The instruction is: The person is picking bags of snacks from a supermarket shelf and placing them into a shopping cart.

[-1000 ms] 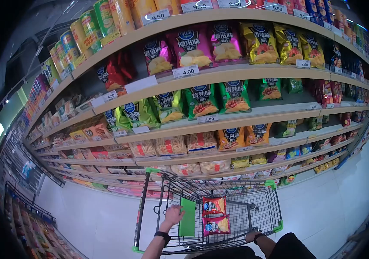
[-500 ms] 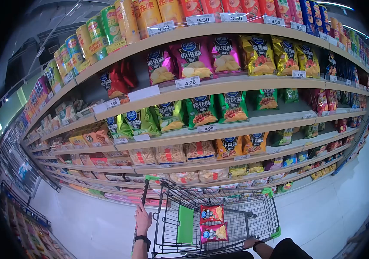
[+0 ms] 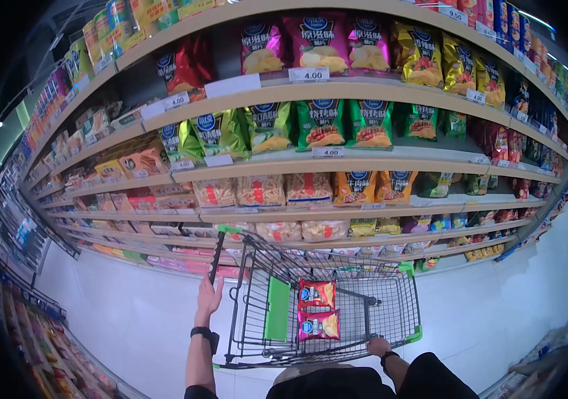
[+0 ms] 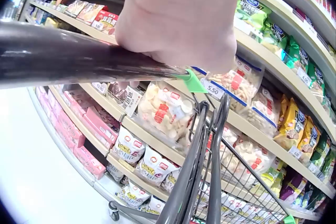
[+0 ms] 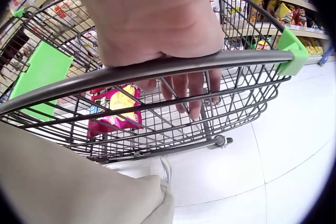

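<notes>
A black wire shopping cart [image 3: 390, 309] with green corner caps stands side-on before me. Its push handle [image 4: 47, 58] lies under my left hand [image 3: 209, 297], which grips it; in the left wrist view the palm covers the bar and a fingertip shows below. My right hand [image 3: 378, 346] holds the near side of the cart, its fingers [image 5: 195, 90] hooked over the top rim and hanging down inside the basket. A red chip bag [image 3: 317, 293] and a magenta chip bag [image 3: 319, 326] lie in the basket, beside a green panel [image 3: 277, 309].
Long shelves [image 3: 364, 156] of snacks curve past the cart's far side, with green chip bags [image 3: 321, 124], magenta chip bags [image 3: 316, 41] and price tags [image 3: 309, 74]. Another shelf [image 3: 38, 332] stands at the lower left. Pale tiled floor [image 3: 138, 312] surrounds the cart.
My left hand has moved left from beside the green panel onto the push handle. My right hand stays on the side rim. The head view has tilted downward.
</notes>
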### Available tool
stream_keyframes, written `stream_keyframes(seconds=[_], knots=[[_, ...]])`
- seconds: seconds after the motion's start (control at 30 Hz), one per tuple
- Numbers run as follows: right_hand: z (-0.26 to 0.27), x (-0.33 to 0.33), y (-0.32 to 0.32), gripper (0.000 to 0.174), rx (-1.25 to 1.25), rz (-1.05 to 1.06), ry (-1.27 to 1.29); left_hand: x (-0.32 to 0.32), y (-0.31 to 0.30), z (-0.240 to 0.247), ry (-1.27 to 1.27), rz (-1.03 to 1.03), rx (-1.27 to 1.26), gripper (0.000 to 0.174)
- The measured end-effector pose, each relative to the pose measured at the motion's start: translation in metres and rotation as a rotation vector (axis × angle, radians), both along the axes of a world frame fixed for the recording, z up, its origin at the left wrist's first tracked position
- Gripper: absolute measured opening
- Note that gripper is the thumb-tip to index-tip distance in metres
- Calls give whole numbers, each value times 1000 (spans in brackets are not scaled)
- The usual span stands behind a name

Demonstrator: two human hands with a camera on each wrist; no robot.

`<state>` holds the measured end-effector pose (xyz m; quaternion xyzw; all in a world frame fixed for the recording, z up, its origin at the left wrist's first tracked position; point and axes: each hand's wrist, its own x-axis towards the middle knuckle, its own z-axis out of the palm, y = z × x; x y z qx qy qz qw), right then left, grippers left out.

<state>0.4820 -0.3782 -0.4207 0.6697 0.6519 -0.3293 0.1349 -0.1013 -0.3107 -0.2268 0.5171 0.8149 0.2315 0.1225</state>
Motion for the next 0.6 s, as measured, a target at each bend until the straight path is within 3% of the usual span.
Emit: stream_keyframes(seconds=[0.13, 0.23, 0.37, 0.47, 0.6], knots=[[19, -14, -18, 34, 199, -171, -19, 15, -17, 17, 232, -176, 23, 119], [26, -23, -41, 39, 346, -181, -64, 19, -20, 16, 394, -236, -90, 134], [30, -28, -78, 43, 570, -310, 31, 22, -26, 13, 337, -256, -91, 135], [39, -32, -97, 44, 747, -211, 8, 29, -26, 18, 322, -265, -100, 133], [30, -19, -100, 44, 717, -195, 18, 35, -28, 14, 306, -281, -75, 133]])
